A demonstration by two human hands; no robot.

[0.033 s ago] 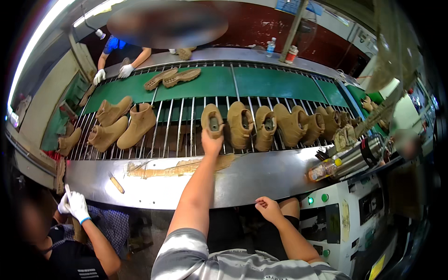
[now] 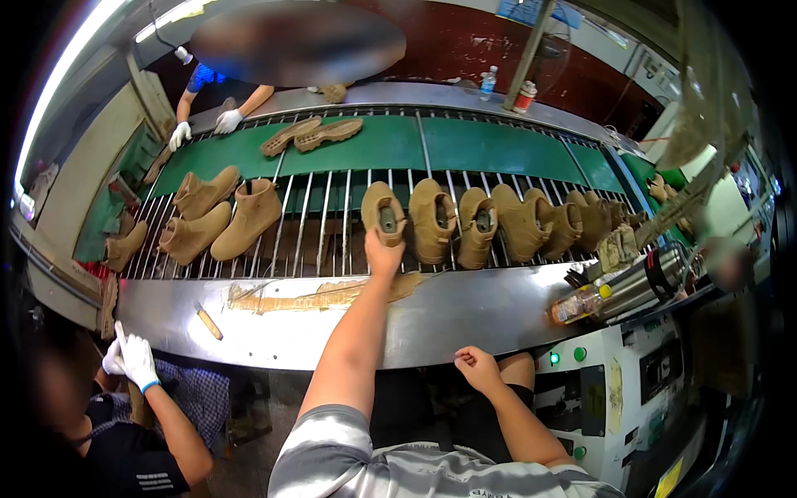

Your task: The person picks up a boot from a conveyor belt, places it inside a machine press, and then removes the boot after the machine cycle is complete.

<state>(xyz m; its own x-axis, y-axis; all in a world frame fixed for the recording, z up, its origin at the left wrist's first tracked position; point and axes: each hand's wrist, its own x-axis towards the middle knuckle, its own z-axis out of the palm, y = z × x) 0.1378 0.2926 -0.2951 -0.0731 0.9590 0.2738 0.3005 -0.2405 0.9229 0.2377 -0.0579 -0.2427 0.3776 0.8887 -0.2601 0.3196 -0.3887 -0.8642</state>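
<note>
My left hand reaches out over the steel ledge and grips the near end of a tan ankle boot standing on the roller conveyor. That boot is the leftmost of a row of several tan boots lined up side by side to its right. My right hand hangs near my body at the ledge's front edge, curled into a fist with nothing in it.
Other tan boots lie on the rollers at left, and two soles rest on the green belt. A gloved co-worker stands across the line, another at lower left. A steel flask, bottle and control box sit right.
</note>
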